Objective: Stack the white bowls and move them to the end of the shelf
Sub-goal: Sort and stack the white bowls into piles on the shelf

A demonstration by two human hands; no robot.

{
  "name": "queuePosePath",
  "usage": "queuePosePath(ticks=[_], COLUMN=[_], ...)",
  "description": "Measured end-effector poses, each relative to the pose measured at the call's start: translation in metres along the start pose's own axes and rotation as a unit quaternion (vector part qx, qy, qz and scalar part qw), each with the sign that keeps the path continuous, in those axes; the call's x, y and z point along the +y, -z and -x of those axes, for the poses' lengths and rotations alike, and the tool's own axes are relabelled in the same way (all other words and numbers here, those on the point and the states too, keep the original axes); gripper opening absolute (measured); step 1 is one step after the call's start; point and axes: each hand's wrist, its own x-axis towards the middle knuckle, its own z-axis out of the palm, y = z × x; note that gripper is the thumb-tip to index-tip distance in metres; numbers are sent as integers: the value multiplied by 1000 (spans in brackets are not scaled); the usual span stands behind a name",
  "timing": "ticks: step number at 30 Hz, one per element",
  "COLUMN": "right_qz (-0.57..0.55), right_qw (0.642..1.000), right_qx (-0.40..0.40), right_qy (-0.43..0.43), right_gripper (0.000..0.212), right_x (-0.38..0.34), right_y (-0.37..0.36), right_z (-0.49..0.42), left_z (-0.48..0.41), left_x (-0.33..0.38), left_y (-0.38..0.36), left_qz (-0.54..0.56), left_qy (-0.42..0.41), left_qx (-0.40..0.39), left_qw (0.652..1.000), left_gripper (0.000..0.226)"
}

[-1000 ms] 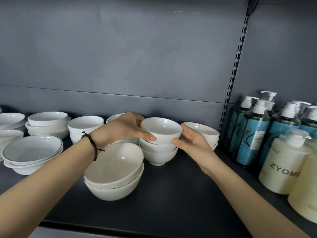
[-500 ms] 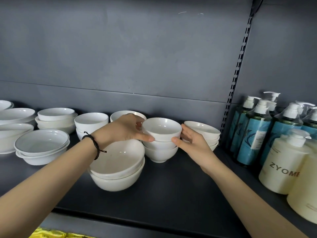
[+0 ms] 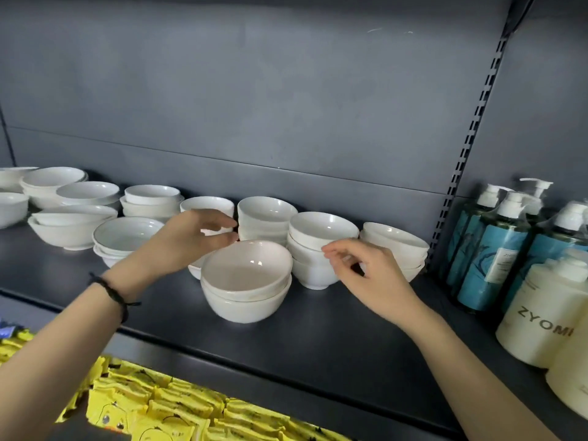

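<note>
White bowls fill the dark shelf point(image 3: 334, 329). A stack of three small bowls point(image 3: 315, 249) stands in the middle, its top bowl resting free. My right hand point(image 3: 366, 275) hovers just right of that stack, fingers apart, holding nothing. My left hand point(image 3: 194, 240) is open above the shelf, left of a rear stack of small bowls point(image 3: 265, 218). In front sits a stack of two wide bowls point(image 3: 246, 281). Another stack of bowls point(image 3: 397, 249) stands at the right, near the shelf upright.
More white bowls and plates point(image 3: 66, 214) spread over the shelf's left half. Pump bottles, teal point(image 3: 486, 249) and cream point(image 3: 544, 313), crowd the neighbouring section at the right. Yellow packets point(image 3: 165, 405) lie on the level below.
Both hands have let go of the top small bowl, which now rests on its stack. The left hand drew back to the left, the right hand slightly to the right.
</note>
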Motion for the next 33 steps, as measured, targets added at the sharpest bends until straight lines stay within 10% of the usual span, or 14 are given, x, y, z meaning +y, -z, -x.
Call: queuePosePath(ticks=[9,15,24,33], right_qz=[56,-80,-273,-305], right_qw=[979,974,935,930], right_qx=[-186,-169,-90,6], right_qy=[-56,-131,-208,-205], right_gripper=[68,99,110,84], right_x=[-38,-53,-59,-71], right_y=[-26,-59,-90,-86], right_z=[28,30,24,25], left_z=[46,61,63,61], left_x=[-48,-39,-35,-11], left_y=[25,-1,-16,-22], left_qz=[-10,50,246,323], left_qy=[59,-45,16,12], left_qx=[-181,-139,-144,-61], left_qw=[982,988,958,944], left_gripper=[87,68,62,57])
